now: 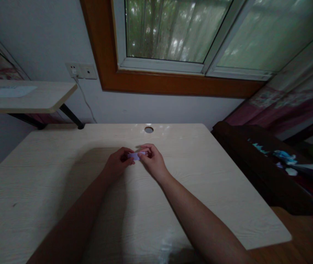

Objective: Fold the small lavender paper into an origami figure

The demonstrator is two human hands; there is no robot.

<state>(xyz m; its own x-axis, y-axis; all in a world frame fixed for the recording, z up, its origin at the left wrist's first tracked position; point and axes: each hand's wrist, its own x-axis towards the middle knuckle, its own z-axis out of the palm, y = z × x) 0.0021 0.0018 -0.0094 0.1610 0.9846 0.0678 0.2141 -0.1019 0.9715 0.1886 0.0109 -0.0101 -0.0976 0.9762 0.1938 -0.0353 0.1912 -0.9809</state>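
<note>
Between my two hands is a small, narrow, pale purple strip (136,156) that looks like folded paper. My left hand (118,161) pinches its left end, the fingers curled round it. The right end is gripped by my right hand (153,160), with the thumb lying over the front. My fingers cover both ends of the strip. Both hands are over the far middle part of the pale wood-grain table (151,209); whether the strip touches the tabletop I cannot tell.
A round cable hole (149,129) lies near the table's back edge. At left, a raised shelf (35,95) on black legs carries a sheet of paper (9,91). A white cord (86,101) hangs from the wall socket. Dark furniture with assorted items (285,157) stands at right.
</note>
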